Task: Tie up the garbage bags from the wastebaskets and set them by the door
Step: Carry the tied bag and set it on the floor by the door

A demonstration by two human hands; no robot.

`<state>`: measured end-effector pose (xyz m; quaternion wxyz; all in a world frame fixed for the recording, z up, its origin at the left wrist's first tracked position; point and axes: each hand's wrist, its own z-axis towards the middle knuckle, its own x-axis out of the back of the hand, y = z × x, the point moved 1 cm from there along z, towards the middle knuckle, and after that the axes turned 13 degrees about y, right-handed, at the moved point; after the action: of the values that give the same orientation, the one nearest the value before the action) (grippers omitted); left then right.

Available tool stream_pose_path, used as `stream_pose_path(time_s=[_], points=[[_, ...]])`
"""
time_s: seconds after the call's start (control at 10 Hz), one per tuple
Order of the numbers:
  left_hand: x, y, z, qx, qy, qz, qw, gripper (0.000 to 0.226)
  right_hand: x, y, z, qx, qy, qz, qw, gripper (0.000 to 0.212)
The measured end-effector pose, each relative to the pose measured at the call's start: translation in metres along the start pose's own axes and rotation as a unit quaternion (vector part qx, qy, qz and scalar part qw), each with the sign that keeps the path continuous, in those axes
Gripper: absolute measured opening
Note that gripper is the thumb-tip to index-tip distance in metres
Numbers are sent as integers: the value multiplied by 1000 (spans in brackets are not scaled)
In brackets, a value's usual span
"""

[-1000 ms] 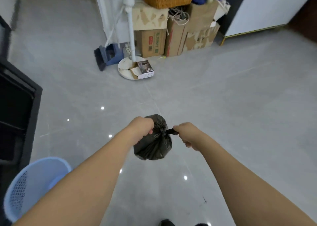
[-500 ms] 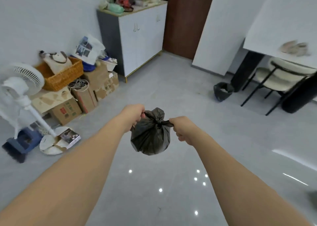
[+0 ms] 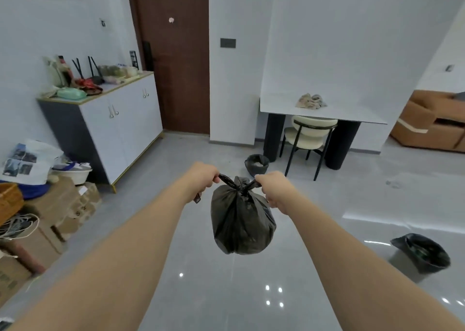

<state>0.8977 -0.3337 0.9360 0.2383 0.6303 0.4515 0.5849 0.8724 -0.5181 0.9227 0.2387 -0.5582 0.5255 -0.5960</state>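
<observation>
Two fists clamp knot tails: left hand [image 3: 205, 177], right hand [image 3: 273, 188]. Garbage bag [image 3: 241, 220] hangs midair between them, door [image 3: 173, 54] well ahead. Risk: overpulling tears thin tails, dropping bag.

- We're in a home, looks like an open living and dining area with a glossy grey tile floor [image 3: 226, 293].
- Brown entry door [image 3: 176, 54] ahead, white cabinet [image 3: 125, 129] beside it, clutter on top.
- Dining table [image 3: 322, 111] with a cream chair [image 3: 312, 132] tucked under.
- At the right edge, possibly a tan sofa [image 3: 432, 124].
- Cardboard boxes [image 3: 57, 212] stacked along the left wall.
</observation>
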Motion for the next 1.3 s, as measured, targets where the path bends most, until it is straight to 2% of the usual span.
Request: stream_pose_path(time_s=[0.2, 0.3, 0.5, 0.6, 0.7, 1.0, 1.3], points=[[17, 34, 42, -84, -21, -40, 995, 26, -14, -40, 37, -23, 46, 36, 998, 29], [27, 41, 69, -100, 0, -26, 995, 26, -31, -57, 60, 4, 52, 57, 997, 25], [35, 48, 160, -49, 36, -91, 994, 19, -70, -85, 134, 2, 37, 60, 998, 23], [30, 56, 214, -75, 55, -133, 987, 19, -85, -94, 188, 18, 25, 64, 997, 32], [18, 64, 264, -118, 81, -168, 975, 24, -95, -105, 244, 24, 3, 81, 996, 31], [-10, 114, 424, -84, 120, -224, 964, 24, -116, -163, 416, 65, -15, 31, 997, 21], [-43, 165, 614, -81, 87, -232, 965, 23, -176, -206, 597, 50, 3, 56, 997, 16]])
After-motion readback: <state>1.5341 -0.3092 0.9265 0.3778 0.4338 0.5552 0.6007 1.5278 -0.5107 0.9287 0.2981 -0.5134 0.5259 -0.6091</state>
